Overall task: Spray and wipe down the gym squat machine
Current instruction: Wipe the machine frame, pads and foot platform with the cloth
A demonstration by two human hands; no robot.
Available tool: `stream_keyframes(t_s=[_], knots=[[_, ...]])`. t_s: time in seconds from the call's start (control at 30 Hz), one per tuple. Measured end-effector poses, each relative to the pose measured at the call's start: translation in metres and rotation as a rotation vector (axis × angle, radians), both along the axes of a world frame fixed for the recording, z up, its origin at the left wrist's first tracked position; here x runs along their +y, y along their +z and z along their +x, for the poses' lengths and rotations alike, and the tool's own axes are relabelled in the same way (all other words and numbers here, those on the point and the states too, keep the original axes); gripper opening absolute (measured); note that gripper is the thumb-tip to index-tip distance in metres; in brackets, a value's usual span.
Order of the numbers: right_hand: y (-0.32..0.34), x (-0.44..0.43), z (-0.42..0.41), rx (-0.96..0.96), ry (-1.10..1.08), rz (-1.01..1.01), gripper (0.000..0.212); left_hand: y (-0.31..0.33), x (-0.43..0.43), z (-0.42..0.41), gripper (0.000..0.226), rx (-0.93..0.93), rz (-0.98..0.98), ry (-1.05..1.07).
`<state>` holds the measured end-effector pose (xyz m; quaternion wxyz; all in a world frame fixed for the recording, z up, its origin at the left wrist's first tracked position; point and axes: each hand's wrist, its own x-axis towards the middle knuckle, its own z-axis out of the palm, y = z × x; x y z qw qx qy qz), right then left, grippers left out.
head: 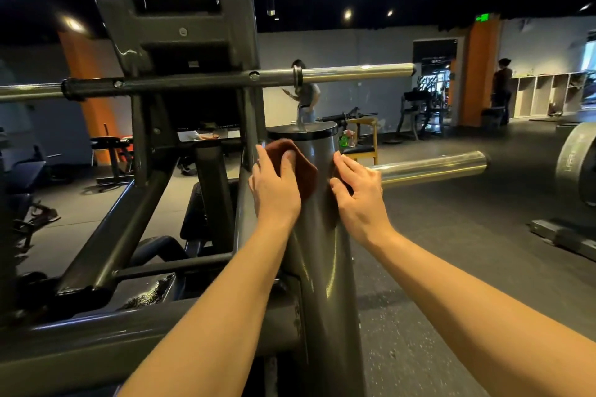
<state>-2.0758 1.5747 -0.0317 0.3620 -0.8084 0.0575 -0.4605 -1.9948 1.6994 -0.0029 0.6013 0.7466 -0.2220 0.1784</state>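
A dark grey upright post point(322, 251) of the squat machine stands right in front of me, topped by a black cap point(301, 131). My left hand point(274, 184) presses a brown cloth point(303, 167) flat against the post's upper left side. On the post's right side rests my right hand point(356, 193), fingers spread on the metal and on a fold of the cloth. A green spray bottle point(346, 138) sits on a wooden chair behind the post.
A chrome weight peg point(432, 166) juts right from the post. A long barbell sleeve point(354, 72) crosses above. The machine's frame point(167, 51) fills the left. A weight plate point(577, 164) stands at right. Two people stand in the background.
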Motion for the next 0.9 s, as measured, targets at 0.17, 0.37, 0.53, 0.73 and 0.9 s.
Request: stream_keyframes(t_s=[0.17,0.37,0.53,0.73,0.9], knots=[[-0.003,-0.007,0.0,-0.003,0.048,0.016,0.054,-0.06,0.009,-0.05,0.092,-0.17,0.226,0.002],[0.001,-0.012,0.001,-0.008,0.08,0.044,0.06,0.033,-0.017,-0.008,0.091,-0.044,0.032,0.024],[-0.003,-0.014,0.002,0.005,0.126,0.054,0.062,0.018,-0.01,-0.009,0.092,-0.064,0.089,0.052],[-0.013,-0.019,0.0,-0.007,0.172,0.048,0.069,-0.067,0.008,-0.046,0.095,0.031,0.162,0.023],[-0.013,-0.021,-0.002,-0.001,0.17,0.019,0.065,-0.06,0.003,-0.047,0.097,0.032,0.193,0.056]])
